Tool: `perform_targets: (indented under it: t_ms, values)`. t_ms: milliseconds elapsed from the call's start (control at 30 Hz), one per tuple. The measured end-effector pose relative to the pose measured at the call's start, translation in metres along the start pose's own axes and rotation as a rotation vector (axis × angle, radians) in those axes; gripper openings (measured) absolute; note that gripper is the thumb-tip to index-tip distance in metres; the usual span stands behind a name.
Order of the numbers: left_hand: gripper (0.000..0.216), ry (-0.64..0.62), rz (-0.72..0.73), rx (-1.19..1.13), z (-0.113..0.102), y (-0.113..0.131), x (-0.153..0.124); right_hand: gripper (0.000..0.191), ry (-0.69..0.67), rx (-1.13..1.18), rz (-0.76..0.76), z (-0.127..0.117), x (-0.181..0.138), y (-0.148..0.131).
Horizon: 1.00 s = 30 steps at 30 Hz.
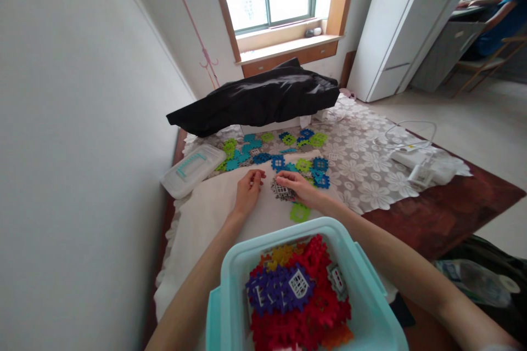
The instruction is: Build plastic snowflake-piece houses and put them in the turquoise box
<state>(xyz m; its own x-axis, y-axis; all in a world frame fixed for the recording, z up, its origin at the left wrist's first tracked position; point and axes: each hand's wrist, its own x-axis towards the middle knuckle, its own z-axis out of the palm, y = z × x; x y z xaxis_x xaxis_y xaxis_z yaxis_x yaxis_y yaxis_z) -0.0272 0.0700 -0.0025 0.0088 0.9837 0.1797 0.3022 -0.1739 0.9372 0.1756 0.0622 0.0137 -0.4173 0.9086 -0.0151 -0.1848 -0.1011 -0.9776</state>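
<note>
My left hand (248,189) rests on the white cloth (214,214) with its fingers curled together in a pinch; what they hold is too small to make out. My right hand (297,186) lies just to its right, fingers closed on a grey interlocking tile (281,191). A green tile (300,212) lies on the cloth below my right hand. Close to me stands a teal plastic bin (230,279) filled with red, purple, orange and yellow tiles (300,296). Several blue and green tiles (280,151) are scattered on the lace tablecloth beyond my hands.
A clear lid (191,169) sits at the table's left edge by the wall. A black garment (259,98) covers a box at the back. White charger and cables (411,156) lie at the right. A white cabinet (391,38) and a window stand behind.
</note>
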Motion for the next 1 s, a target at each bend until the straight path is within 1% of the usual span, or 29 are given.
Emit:
perform_targets:
  t_ms: [67, 133, 200, 267, 300, 333, 367, 467, 500, 533, 567, 600, 667, 733, 800, 867, 933, 1000]
  values:
    - [0.041, 0.001, 0.004, 0.009, 0.0, 0.0, 0.0, 0.036, 0.033, 0.097, 0.113, 0.001, 0.001, 0.003]
    - [0.039, 0.003, 0.005, 0.019, 0.0, -0.001, 0.0, 0.033, 0.077, 0.124, 0.163, 0.002, 0.002, 0.004]
    - [0.037, 0.003, 0.003, 0.026, 0.0, -0.002, 0.0, 0.033, 0.103, 0.127, 0.154, 0.004, 0.0, 0.002]
    - [0.036, -0.005, 0.002, 0.028, 0.0, -0.004, 0.001, 0.038, 0.054, 0.152, 0.105, 0.005, -0.005, -0.007]
    - [0.036, -0.009, 0.005, 0.032, 0.0, -0.005, 0.001, 0.042, -0.012, 0.175, 0.074, 0.005, -0.009, -0.014]
    - [0.035, -0.014, 0.01, 0.039, 0.0, -0.006, 0.001, 0.046, -0.112, 0.199, 0.048, 0.004, -0.014, -0.022]
    - [0.034, -0.017, 0.019, 0.051, 0.0, -0.007, 0.001, 0.05, -0.245, 0.213, 0.032, 0.002, -0.018, -0.031]
    - [0.032, -0.032, 0.055, 0.103, 0.0, -0.009, 0.001, 0.066, -0.734, 0.167, 0.026, -0.007, -0.031, -0.054]
    - [0.031, -0.039, 0.067, 0.118, 0.001, -0.009, 0.001, 0.073, -0.854, 0.14, 0.023, -0.01, -0.033, -0.06]
    - [0.031, -0.047, 0.077, 0.129, 0.001, -0.009, 0.001, 0.079, -0.932, 0.118, 0.017, -0.011, -0.035, -0.064]
    - [0.03, -0.053, 0.084, 0.136, 0.001, -0.009, 0.001, 0.083, -0.968, 0.105, 0.008, -0.012, -0.036, -0.067]
    - [0.029, -0.057, 0.087, 0.141, 0.001, -0.008, 0.001, 0.085, -0.97, 0.1, -0.002, -0.012, -0.037, -0.068]
    - [0.028, -0.065, 0.089, 0.147, 0.001, -0.008, 0.001, 0.087, -0.903, 0.094, -0.021, -0.008, -0.036, -0.066]
    - [0.027, -0.069, 0.088, 0.142, 0.0, -0.007, 0.001, 0.088, -0.756, 0.091, -0.049, -0.004, -0.034, -0.058]
    - [0.027, -0.077, 0.087, 0.13, 0.0, -0.008, 0.002, 0.081, -0.515, 0.099, -0.096, -0.001, -0.027, -0.047]
    - [0.027, -0.087, 0.082, 0.121, 0.0, -0.008, 0.002, 0.065, -0.214, 0.082, -0.172, -0.002, -0.017, -0.035]
    - [0.027, -0.093, 0.074, 0.126, 0.0, -0.007, 0.002, 0.049, 0.094, 0.046, -0.257, -0.009, -0.004, -0.025]
    - [0.027, -0.09, 0.07, 0.138, 0.0, -0.006, 0.002, 0.042, 0.355, 0.041, -0.324, -0.022, 0.009, -0.017]
